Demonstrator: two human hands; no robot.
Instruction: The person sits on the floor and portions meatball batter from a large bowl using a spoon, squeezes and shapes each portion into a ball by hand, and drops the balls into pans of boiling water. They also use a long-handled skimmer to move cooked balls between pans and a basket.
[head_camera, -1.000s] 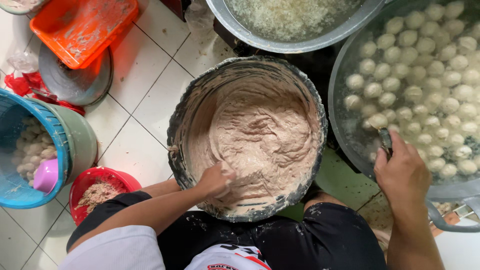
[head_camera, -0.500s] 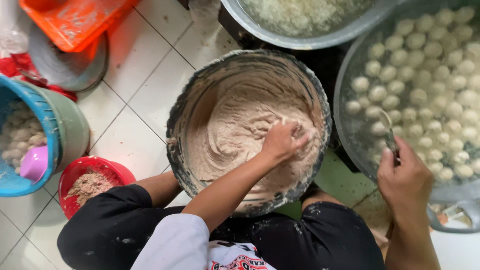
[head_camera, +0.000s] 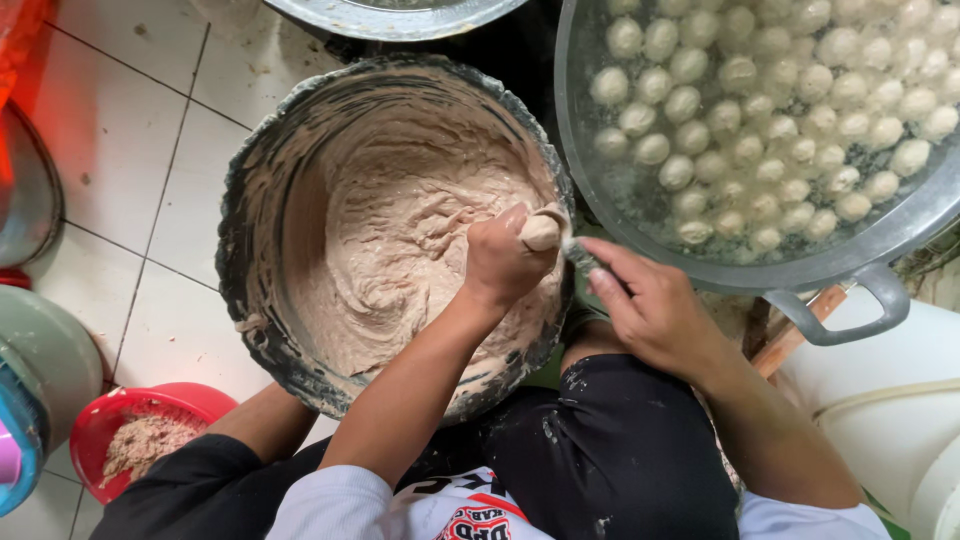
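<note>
Left hand (head_camera: 505, 258) clenched over the paste bowl (head_camera: 250, 170), squeezing a paste ball (head_camera: 540, 232) up through the fist; right hand (head_camera: 655, 312) grips a spoon (head_camera: 582, 258) just beside the ball, apparently to scoop it. Pot of floating balls (head_camera: 610, 190) sits adjacent on the tiled floor (head_camera: 130, 150).

Soft even daylight, sharp focus
</note>
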